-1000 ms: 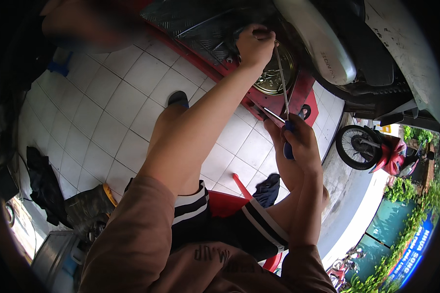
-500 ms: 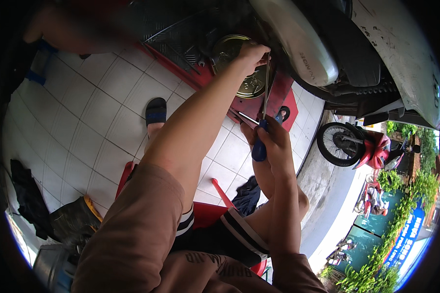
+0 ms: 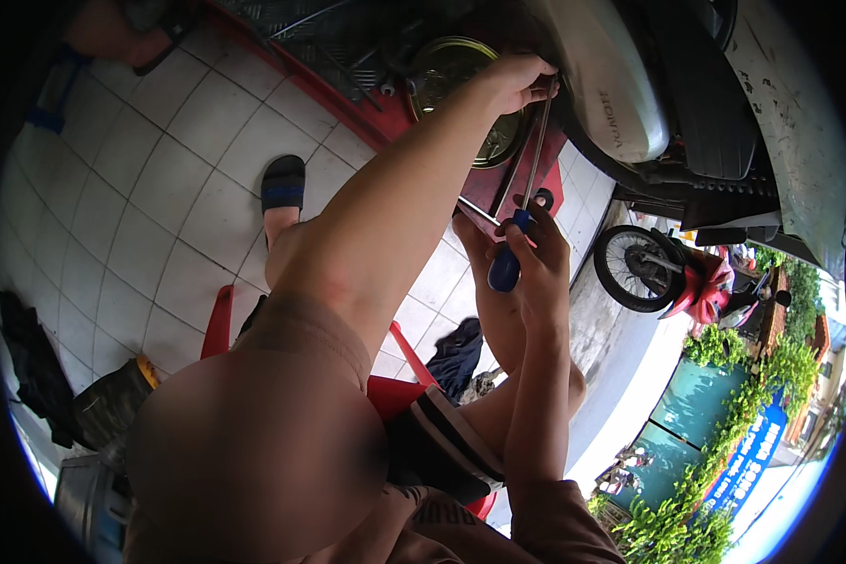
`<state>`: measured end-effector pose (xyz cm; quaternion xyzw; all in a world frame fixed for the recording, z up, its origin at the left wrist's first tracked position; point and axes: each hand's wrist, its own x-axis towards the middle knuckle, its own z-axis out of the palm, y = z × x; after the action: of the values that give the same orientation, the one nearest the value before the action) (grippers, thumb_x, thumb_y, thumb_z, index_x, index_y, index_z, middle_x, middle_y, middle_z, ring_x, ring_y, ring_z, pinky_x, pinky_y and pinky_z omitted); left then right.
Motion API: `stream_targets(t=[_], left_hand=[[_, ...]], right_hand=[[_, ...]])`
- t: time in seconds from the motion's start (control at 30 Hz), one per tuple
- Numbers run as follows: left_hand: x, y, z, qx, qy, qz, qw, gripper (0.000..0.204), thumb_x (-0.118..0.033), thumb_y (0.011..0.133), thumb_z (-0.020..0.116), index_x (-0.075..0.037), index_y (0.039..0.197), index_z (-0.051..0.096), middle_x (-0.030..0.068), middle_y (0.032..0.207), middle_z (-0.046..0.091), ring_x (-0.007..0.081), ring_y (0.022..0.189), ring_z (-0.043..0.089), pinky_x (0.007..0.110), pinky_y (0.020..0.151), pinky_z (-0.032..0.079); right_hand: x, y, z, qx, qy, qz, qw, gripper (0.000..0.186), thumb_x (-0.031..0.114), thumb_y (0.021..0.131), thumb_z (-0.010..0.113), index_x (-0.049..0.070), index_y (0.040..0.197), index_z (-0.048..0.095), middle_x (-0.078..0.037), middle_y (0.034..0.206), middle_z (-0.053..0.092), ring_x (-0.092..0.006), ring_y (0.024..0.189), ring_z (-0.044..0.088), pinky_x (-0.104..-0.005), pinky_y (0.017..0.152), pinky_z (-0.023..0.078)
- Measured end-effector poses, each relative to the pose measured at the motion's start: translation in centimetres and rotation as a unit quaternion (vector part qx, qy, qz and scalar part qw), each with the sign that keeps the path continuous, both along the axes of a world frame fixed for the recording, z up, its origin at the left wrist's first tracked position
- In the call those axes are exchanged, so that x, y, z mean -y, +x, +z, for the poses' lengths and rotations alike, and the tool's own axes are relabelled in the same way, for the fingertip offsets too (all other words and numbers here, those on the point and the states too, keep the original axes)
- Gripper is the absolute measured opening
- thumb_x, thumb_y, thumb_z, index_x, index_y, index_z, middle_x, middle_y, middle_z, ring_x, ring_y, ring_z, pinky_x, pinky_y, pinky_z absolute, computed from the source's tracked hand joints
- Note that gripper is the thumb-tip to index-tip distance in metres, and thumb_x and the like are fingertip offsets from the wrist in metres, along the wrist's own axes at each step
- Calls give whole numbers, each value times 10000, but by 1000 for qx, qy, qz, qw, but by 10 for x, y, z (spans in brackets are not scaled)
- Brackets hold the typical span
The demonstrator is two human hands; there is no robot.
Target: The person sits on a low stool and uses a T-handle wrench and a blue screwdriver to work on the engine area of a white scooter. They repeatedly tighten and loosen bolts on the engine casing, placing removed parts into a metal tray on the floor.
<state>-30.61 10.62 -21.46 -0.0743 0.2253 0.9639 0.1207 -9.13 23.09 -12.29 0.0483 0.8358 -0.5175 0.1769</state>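
Observation:
My right hand [image 3: 543, 258] is wrapped around the blue handle of a long screwdriver [image 3: 505, 271]. Its thin metal shaft runs up and away from me to my left hand [image 3: 524, 83]. The left fingers are closed at the shaft's far end, beside the motorcycle's silver exhaust cover [image 3: 620, 113]; whether they also pinch a small part is hidden. Below the left wrist, a round gold-rimmed tray [image 3: 427, 64] with small metal parts rests on the red stand [image 3: 385, 132]. Near the right hand, a short bright metal rod [image 3: 477, 211] shows at the stand's edge.
A wrench [image 3: 386, 88] and other tools lie on the dark ribbed top at the back. Another person's foot [image 3: 150, 52] is at the far left. A red motorcycle [image 3: 710, 273] stands at the right. A dark cloth [image 3: 456, 357] lies on the white tiles.
Both hands and the screwdriver have shifted slightly right in the view, the left hand also upward, nearer the exhaust cover. The whole view has turned a little. The grip on the handle looks unchanged.

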Motion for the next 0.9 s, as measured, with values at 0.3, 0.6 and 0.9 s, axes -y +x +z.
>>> stream_targets(t=[0.3, 0.6, 0.9], left_hand=[[-3, 9, 16, 16, -4, 32, 999, 130, -12, 891, 567, 11, 1015, 536, 110, 926, 575, 208, 778, 599, 328, 709, 554], [-7, 36, 49, 62, -133, 234, 961, 131, -51, 859, 636, 26, 958, 598, 85, 870, 628, 149, 703, 619, 284, 613, 536], [-37, 37, 93, -142, -312, 368, 864, 107, -42, 845, 604, 28, 924, 622, 119, 742, 682, 169, 689, 698, 284, 619, 557]], right_hand=[[14, 10, -5, 2, -101, -36, 994, 373, -19, 886, 573, -81, 1242, 478, -124, 919, 617, -178, 848, 616, -296, 668, 529], [16, 13, 10, 7, -87, -17, 996, 360, -44, 876, 556, -71, 1230, 493, -110, 933, 612, -161, 862, 600, -290, 703, 506], [-4, 16, 26, -73, -32, -16, 997, 365, 16, 876, 607, -86, 1211, 504, -109, 910, 638, -154, 772, 639, -254, 693, 504]])
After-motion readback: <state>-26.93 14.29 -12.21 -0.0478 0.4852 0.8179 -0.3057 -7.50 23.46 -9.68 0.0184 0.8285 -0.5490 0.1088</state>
